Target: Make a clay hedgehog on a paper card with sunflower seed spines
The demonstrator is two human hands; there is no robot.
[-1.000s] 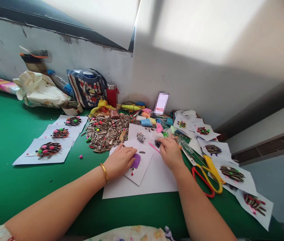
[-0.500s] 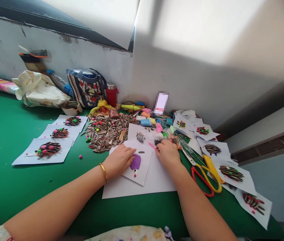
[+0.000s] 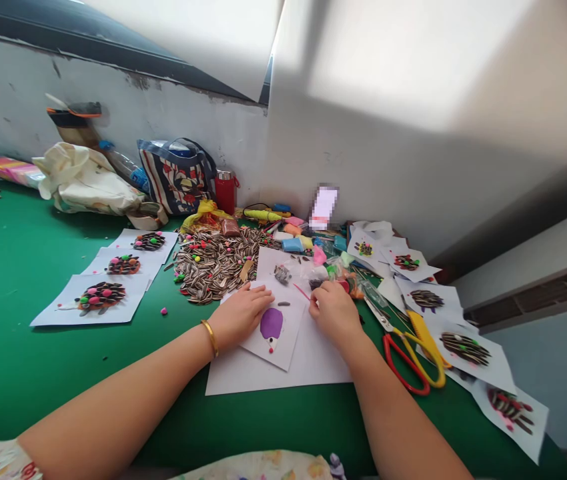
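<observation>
My left hand [image 3: 247, 313] lies flat with fingers stretched over the left part of a white card [image 3: 286, 343]. On that card is a purple clay shape [image 3: 271, 323] with a white pointed face, a dark eye and a red nose; a single sunflower seed [image 3: 283, 304] lies above it. My right hand [image 3: 335, 312] is curled, fingers pressed together, right of the card beside dark clay [image 3: 316, 284]. A thin pink strip [image 3: 301, 291] reaches to its fingertips; whether they grip it is hidden. A larger white sheet [image 3: 323, 360] lies underneath.
A heap of sunflower seeds [image 3: 213, 267] lies behind my left hand. Scissors [image 3: 403, 353] with red and yellow handles lie right of my right arm. Finished hedgehog cards [image 3: 68, 283] lie at left, others [image 3: 503, 360] at right. A phone [image 3: 323, 207] leans on the wall.
The pink strip now lies at a steeper slant beside my right fingertips. My left fingers have shifted slightly off the purple shape. The whole view has moved a little.
</observation>
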